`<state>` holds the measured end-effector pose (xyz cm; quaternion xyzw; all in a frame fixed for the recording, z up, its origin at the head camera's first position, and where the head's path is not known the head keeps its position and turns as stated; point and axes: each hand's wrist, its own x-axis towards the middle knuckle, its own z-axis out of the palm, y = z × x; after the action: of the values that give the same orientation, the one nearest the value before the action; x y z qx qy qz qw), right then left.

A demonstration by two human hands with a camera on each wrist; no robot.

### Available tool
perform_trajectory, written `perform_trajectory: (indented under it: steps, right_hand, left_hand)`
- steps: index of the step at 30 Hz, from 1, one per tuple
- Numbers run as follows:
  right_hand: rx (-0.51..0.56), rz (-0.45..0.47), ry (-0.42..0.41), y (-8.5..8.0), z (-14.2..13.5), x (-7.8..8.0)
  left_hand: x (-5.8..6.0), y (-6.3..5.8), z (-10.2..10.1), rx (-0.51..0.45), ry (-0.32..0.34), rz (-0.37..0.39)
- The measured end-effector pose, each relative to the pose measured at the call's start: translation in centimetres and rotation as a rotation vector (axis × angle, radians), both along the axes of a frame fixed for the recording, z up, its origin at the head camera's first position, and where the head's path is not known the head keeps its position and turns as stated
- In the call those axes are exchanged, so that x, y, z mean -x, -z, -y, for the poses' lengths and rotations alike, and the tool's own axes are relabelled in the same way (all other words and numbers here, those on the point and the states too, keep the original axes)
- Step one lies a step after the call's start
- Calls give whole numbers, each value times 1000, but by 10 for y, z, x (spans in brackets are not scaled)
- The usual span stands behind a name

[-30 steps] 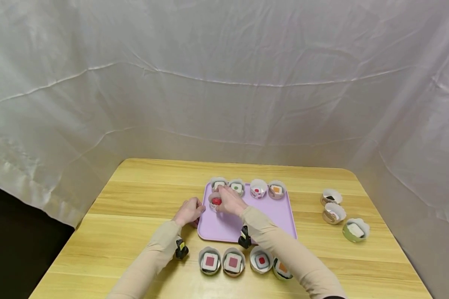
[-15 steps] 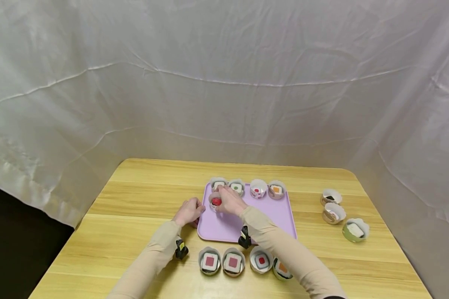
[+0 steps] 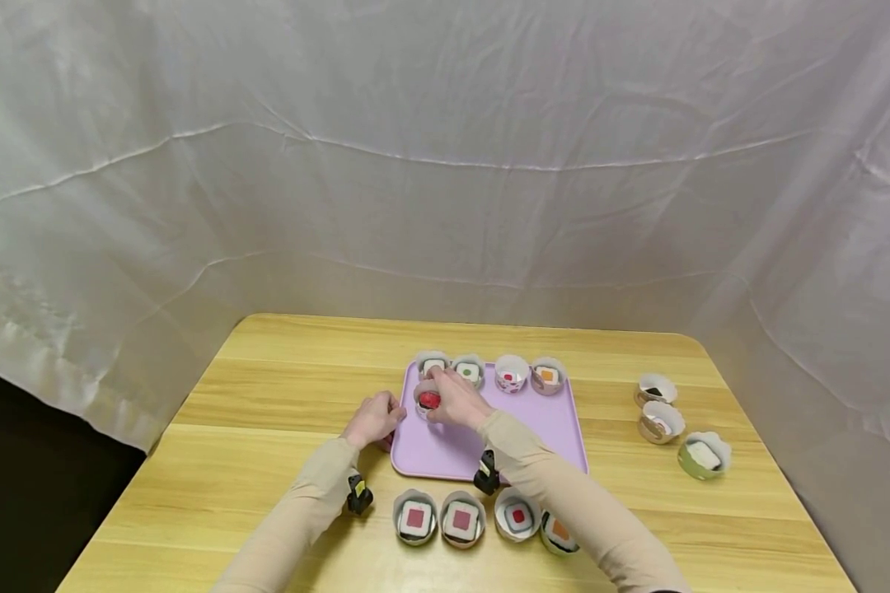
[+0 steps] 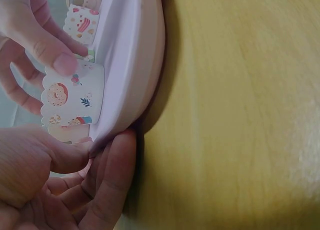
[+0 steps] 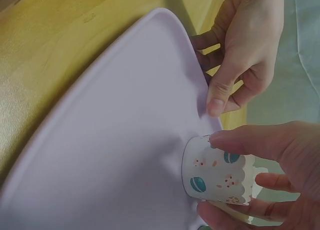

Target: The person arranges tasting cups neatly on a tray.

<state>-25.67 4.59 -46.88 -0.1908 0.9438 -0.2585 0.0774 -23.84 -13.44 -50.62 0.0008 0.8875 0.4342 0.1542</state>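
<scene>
My right hand (image 3: 457, 399) pinches a white paper baking cup (image 5: 215, 175) with scalloped rim and small printed pictures, its thumb on one side and fingers on the other. The cup stands on the lilac tray (image 3: 445, 453), near the tray's left side, and a red-topped piece (image 3: 429, 400) sits inside it. At the tray's left edge my left hand (image 3: 374, 417) grips the rim. In the left wrist view its thumb lies on top of the rim and its fingers (image 4: 117, 165) go underneath.
Along the tray's back edge stand several filled cups, including one with an orange-centred piece (image 3: 549, 376). A row of cups holding toy sushi (image 3: 416, 519) lies in front of the tray. At the right are 3 more, one a green cup (image 3: 703, 458).
</scene>
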Motion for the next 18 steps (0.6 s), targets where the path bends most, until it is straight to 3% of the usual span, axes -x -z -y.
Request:
perform_trajectory:
  steps: [9,18]
  right_hand:
    - [53,43,-25,-4,-7,-7]
    - [96,113,3,-8,-18,-14]
  left_hand:
    - [1,1,0,4,-1,-11]
    - [1,0,1,4,4,-14]
